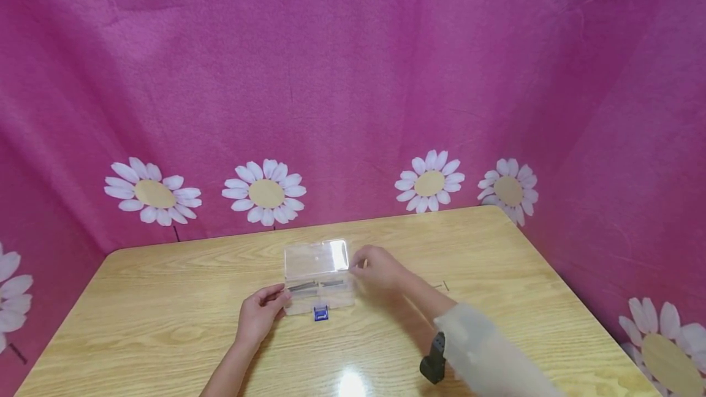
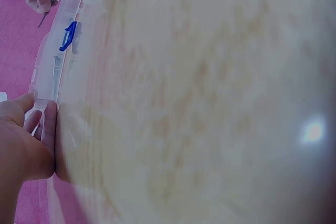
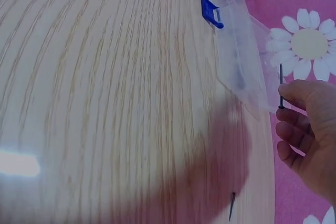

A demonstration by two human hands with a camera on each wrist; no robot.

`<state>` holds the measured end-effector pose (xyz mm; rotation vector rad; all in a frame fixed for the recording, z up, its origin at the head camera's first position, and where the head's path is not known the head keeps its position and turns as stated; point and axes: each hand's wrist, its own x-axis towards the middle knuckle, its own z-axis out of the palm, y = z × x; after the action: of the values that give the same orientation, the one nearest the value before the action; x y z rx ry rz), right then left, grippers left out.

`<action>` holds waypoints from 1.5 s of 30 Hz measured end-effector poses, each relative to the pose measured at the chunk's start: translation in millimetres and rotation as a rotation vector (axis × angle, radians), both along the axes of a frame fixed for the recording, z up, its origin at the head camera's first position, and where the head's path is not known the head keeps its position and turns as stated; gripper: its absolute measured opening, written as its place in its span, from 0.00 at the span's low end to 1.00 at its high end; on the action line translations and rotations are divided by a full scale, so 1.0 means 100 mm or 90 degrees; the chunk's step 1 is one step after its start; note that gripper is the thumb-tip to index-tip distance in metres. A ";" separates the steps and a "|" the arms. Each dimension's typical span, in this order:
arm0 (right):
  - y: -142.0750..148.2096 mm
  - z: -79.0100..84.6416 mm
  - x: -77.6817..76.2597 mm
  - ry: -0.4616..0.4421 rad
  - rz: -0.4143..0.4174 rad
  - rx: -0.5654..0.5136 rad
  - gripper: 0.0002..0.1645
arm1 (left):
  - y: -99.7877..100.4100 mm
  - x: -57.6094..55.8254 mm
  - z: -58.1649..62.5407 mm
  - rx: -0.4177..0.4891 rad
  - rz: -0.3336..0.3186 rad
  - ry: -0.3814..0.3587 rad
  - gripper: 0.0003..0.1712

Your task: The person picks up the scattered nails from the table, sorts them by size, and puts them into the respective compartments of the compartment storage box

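A clear plastic box [image 1: 302,306] stands on the table with its lid [image 1: 309,261] raised at the back. Dark nails [image 1: 302,287] lie inside its compartments, and a blue latch [image 1: 321,313] hangs at the front. My left hand [image 1: 258,314] holds the box's left end between thumb and fingers. Beside the box's right end, above the table, my right hand [image 1: 377,267] pinches a single nail [image 3: 281,85] between thumb and forefinger. That nail points up, head down, in the right wrist view.
Loose nails [image 1: 445,285] lie on the wooden table [image 1: 165,323] by my right forearm; the right wrist view shows one nail [image 3: 232,206]. A pink cloth with white flowers [image 1: 353,78] hangs behind the table and at its sides.
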<state>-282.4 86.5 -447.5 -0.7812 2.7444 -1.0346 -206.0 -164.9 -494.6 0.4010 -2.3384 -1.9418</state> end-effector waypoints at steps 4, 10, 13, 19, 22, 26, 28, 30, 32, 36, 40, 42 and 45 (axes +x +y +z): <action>-0.07 -0.01 0.02 -0.015 0.009 -0.011 0.05 | -0.01 0.01 0.01 0.003 -0.001 -0.001 0.20; -0.20 -0.01 0.04 -0.015 0.023 -0.011 0.07 | 0.00 0.01 0.01 0.000 0.000 0.002 0.20; -0.25 -0.01 0.05 -0.025 0.017 -0.003 0.07 | 0.00 0.01 0.02 0.002 -0.001 0.003 0.20; -0.31 -0.03 0.09 -0.040 0.020 0.003 0.09 | 0.01 0.02 0.03 -0.004 -0.005 0.000 0.19; -0.32 -0.05 0.09 -0.051 0.021 -0.002 0.09 | 0.01 0.02 0.02 -0.007 -0.007 0.001 0.19; -0.32 -0.08 0.07 -0.052 0.019 0.004 0.09 | 0.01 0.01 0.02 -0.011 -0.007 0.000 0.19; -0.31 -0.10 0.05 -0.037 0.020 0.018 0.09 | 0.01 0.01 0.01 -0.013 -0.007 -0.001 0.19; -0.32 -0.10 0.04 -0.016 0.019 0.037 0.08 | 0.01 0.01 0.02 -0.014 -0.007 -0.003 0.20; -0.31 -0.11 0.03 -0.003 0.017 0.049 0.08 | 0.01 0.01 0.02 -0.015 -0.008 -0.005 0.20; -0.31 -0.11 0.03 0.013 0.018 0.057 0.08 | 0.01 0.00 0.02 -0.017 -0.008 -0.009 0.21; -0.31 -0.11 0.04 0.008 0.014 0.050 0.09 | 0.02 0.01 0.02 -0.017 -0.007 -0.008 0.21; -0.31 -0.11 0.04 0.009 0.012 0.049 0.09 | 0.02 0.01 0.02 -0.019 -0.006 -0.006 0.21; -0.31 -0.13 0.05 0.021 0.017 0.041 0.10 | 0.02 0.01 0.02 -0.021 -0.006 -0.004 0.21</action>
<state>-277.5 56.0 -460.6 -0.8297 2.7719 -0.9315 -204.9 -163.2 -492.4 0.3957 -2.3775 -1.9055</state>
